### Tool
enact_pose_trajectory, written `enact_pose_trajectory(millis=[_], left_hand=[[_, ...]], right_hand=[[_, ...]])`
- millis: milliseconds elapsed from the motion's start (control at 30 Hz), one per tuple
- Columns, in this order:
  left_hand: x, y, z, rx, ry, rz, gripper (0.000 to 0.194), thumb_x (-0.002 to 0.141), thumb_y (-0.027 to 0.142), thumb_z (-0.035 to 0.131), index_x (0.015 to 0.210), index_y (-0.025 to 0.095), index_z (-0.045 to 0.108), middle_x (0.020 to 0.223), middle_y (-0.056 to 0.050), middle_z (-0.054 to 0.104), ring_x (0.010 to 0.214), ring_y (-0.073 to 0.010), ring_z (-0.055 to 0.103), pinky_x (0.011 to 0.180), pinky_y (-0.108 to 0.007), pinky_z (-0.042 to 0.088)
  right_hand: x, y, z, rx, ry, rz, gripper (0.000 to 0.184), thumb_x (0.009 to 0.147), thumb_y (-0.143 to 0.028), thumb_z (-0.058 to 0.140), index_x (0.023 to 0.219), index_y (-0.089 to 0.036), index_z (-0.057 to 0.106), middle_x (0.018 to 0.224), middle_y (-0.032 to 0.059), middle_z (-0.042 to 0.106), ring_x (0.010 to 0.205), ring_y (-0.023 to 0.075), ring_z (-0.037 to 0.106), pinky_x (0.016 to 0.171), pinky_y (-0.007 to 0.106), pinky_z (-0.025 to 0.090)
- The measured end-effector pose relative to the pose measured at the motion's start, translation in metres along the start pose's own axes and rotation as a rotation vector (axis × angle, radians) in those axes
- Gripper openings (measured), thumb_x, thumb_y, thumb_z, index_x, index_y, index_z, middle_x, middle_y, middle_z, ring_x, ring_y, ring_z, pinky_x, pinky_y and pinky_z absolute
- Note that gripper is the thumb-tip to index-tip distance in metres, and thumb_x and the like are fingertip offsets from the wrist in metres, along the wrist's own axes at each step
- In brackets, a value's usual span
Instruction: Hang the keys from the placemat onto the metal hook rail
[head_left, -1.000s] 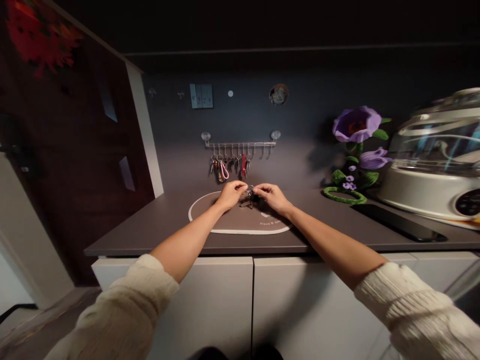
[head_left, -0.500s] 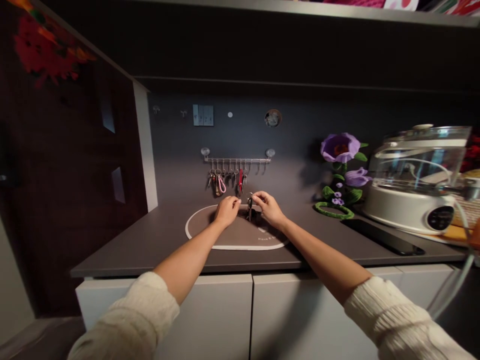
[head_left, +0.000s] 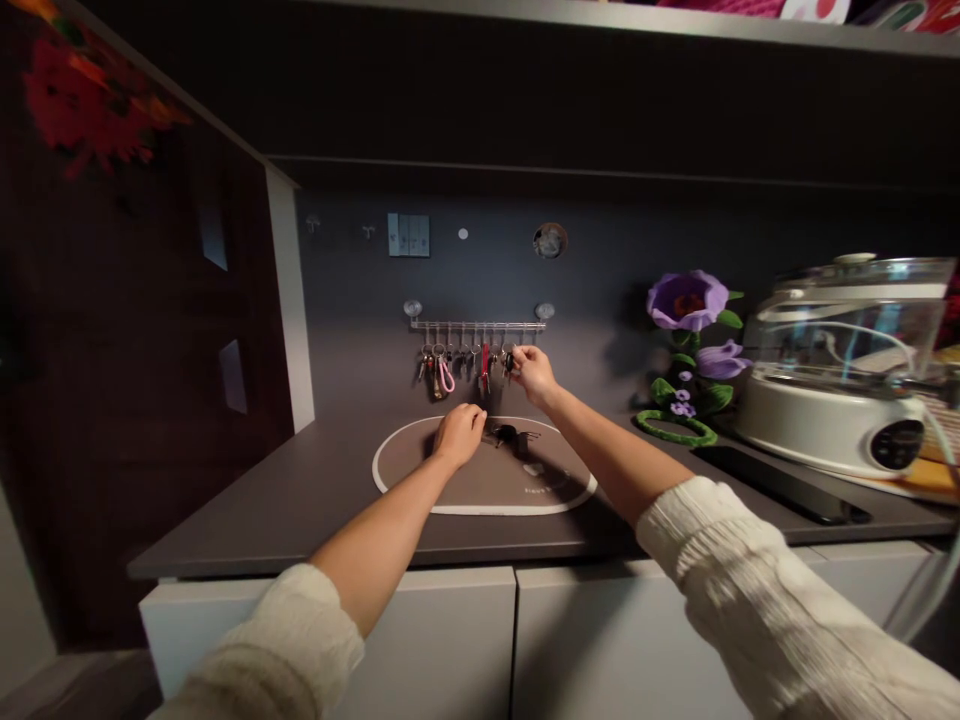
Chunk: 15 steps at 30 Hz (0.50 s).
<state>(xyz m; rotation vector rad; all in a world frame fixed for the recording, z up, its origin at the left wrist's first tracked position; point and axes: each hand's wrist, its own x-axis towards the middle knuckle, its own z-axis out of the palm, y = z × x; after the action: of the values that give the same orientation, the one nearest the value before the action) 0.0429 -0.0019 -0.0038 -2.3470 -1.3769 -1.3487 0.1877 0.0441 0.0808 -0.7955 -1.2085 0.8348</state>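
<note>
My right hand (head_left: 533, 373) pinches a bunch of keys (head_left: 510, 361) by its ring, up against the right half of a clear hook rail (head_left: 480, 326) on the wall. Whether the ring sits on a hook is hard to make out. Several key bunches hang to its left, among them one with a pink loop (head_left: 446, 376) and one with a red strap (head_left: 484, 362). Lower down, my left hand (head_left: 460, 435) rests over the brown oval mat (head_left: 480, 490), fingers curled; their undersides are hidden. Right of it, more dark keys (head_left: 514, 437) lie on the mat.
Purple felt flowers (head_left: 686, 300) on a green ring base stand at the right. Beyond them sits a white appliance with a clear top (head_left: 832, 415), and a black phone (head_left: 784, 485) lies in front. A shelf (head_left: 480, 100) overhangs the dark counter (head_left: 270, 500).
My right hand has risen from above the mat to the hook rail, carrying the bunch of keys. My left hand has dropped slightly and stays over the mat.
</note>
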Motion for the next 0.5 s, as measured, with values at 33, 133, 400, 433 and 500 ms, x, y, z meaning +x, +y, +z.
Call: enact_pose_trajectory(millis=[33, 133, 400, 433, 500], left_hand=[[0.000, 0.000, 0.000, 0.004, 0.000, -0.004, 0.027, 0.085, 0.024, 0.037, 0.078, 0.016, 0.062, 0.079, -0.007, 0.062, 0.076, -0.0158, 0.054, 0.071, -0.028, 0.039], [0.000, 0.000, 0.000, 0.021, -0.004, -0.017, 0.027, 0.085, 0.025, 0.037, 0.077, 0.017, 0.062, 0.078, -0.006, 0.061, 0.076, -0.0158, 0.055, 0.070, -0.027, 0.039], [0.001, -0.003, 0.002, 0.043, -0.006, -0.018, 0.027, 0.085, 0.025, 0.038, 0.076, 0.017, 0.062, 0.077, -0.007, 0.061, 0.075, -0.0161, 0.054, 0.070, -0.027, 0.039], [0.001, -0.003, 0.002, 0.045, -0.005, -0.016, 0.027, 0.085, 0.025, 0.038, 0.076, 0.017, 0.062, 0.077, -0.007, 0.061, 0.075, -0.0162, 0.054, 0.070, -0.027, 0.039], [0.001, -0.003, 0.001, 0.049, -0.008, -0.015, 0.027, 0.085, 0.025, 0.038, 0.076, 0.017, 0.062, 0.077, -0.007, 0.061, 0.075, -0.0164, 0.054, 0.070, -0.028, 0.039]], right_hand=[[0.005, -0.002, 0.002, 0.002, 0.019, 0.016, 0.015, 0.076, -0.030, 0.052, 0.072, -0.018, 0.044, 0.061, -0.0051, 0.047, 0.053, 0.0060, 0.045, 0.057, 0.022, 0.044], [0.019, -0.004, 0.007, 0.032, 0.066, 0.054, 0.015, 0.079, -0.026, 0.049, 0.069, -0.018, 0.043, 0.059, -0.0047, 0.047, 0.050, 0.0065, 0.045, 0.055, 0.023, 0.046], [0.034, -0.002, 0.011, 0.170, 0.109, 0.128, 0.018, 0.083, -0.015, 0.042, 0.066, -0.018, 0.043, 0.053, -0.0045, 0.045, 0.048, 0.0061, 0.046, 0.055, 0.023, 0.051], [0.035, -0.001, 0.011, 0.183, 0.117, 0.135, 0.018, 0.084, -0.014, 0.042, 0.066, -0.018, 0.043, 0.052, -0.0045, 0.045, 0.048, 0.0060, 0.046, 0.055, 0.022, 0.052], [0.037, 0.000, 0.012, 0.203, 0.129, 0.146, 0.019, 0.084, -0.013, 0.042, 0.065, -0.017, 0.043, 0.051, -0.0046, 0.045, 0.047, 0.0057, 0.045, 0.053, 0.022, 0.052]])
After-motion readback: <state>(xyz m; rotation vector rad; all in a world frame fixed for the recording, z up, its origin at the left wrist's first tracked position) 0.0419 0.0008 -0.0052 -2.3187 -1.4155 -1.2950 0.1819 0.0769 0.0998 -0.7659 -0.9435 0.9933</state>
